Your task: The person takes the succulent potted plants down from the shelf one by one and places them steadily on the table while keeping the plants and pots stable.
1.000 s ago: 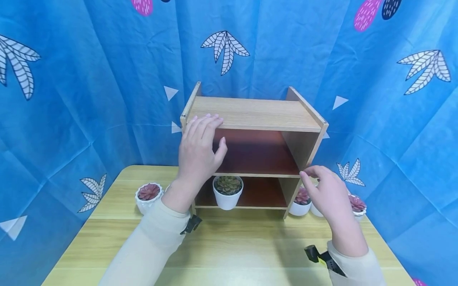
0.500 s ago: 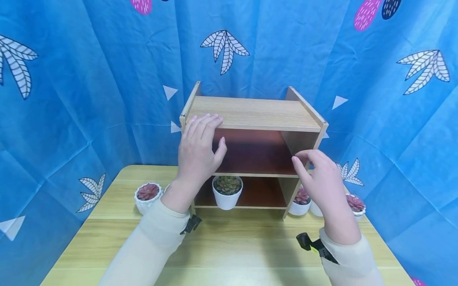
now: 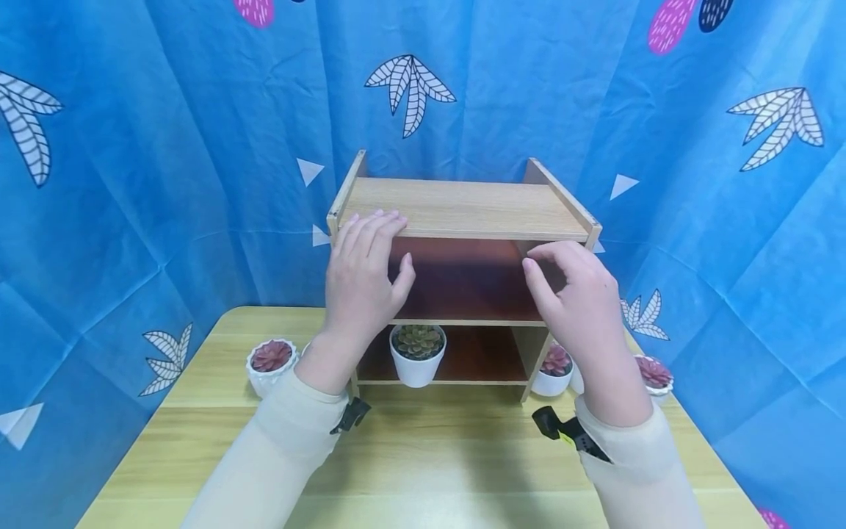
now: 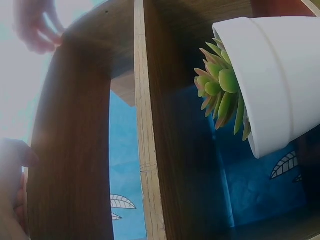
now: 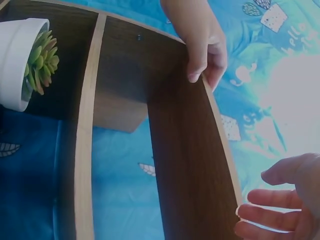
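A small wooden shelf with a green succulent in a white pot on its lowest board stands on the table. My left hand grips the top board's front edge near the left end, fingers over the top and thumb beneath. The right wrist view shows this left hand with the board between thumb and fingers. My right hand is raised before the shelf's right side, its fingers gently bent and holding nothing. In the right wrist view, the right hand has its fingertips close to the top board's edge; contact is unclear.
On the table, a red succulent in a white pot stands left of the shelf. To the right are another potted red succulent and a pink-red one. A blue patterned curtain hangs behind.
My right hand has risen and shifted left, from beside the shelf's right panel to just below the top board. The left hand keeps its grip on the shelf.
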`<action>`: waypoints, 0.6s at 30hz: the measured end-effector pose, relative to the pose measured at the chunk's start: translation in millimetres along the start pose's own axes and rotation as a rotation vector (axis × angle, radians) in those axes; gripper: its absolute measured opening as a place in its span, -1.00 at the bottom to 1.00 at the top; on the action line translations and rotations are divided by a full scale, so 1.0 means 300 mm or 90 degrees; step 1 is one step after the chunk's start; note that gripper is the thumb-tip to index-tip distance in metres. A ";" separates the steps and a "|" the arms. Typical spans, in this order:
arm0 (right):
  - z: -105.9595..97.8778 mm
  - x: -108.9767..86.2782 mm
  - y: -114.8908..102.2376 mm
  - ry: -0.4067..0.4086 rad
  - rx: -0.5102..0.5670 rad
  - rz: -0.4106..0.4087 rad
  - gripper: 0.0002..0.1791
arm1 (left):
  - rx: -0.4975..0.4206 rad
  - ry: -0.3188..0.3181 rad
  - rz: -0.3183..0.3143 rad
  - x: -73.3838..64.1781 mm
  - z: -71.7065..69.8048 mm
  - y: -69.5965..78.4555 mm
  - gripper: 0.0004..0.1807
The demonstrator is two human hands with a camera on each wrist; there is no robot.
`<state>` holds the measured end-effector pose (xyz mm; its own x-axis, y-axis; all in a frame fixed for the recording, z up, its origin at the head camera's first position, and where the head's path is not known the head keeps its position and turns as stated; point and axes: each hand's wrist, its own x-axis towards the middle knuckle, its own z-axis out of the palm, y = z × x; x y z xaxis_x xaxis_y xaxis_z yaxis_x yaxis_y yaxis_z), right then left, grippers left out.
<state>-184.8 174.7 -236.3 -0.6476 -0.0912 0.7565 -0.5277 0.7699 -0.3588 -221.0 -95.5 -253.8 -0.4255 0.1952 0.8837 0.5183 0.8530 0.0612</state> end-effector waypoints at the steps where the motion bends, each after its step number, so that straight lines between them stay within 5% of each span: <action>1: 0.002 0.007 -0.004 0.007 0.002 -0.012 -0.78 | 0.000 0.000 -0.001 0.001 0.000 -0.001 -0.53; 10: 0.036 0.066 -0.016 0.084 0.017 -0.098 -0.75 | -0.001 0.004 -0.007 0.002 -0.005 -0.002 -0.50; 18: 0.081 0.091 -0.012 0.081 0.020 -0.112 -0.68 | -0.005 0.001 -0.001 0.000 -0.003 0.001 -0.54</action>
<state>-213.9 154.1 -227.8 -0.4705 -0.1395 0.8713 -0.6442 0.7290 -0.2312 -220.0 -95.7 -253.3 -0.4256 0.1925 0.8842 0.5228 0.8498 0.0667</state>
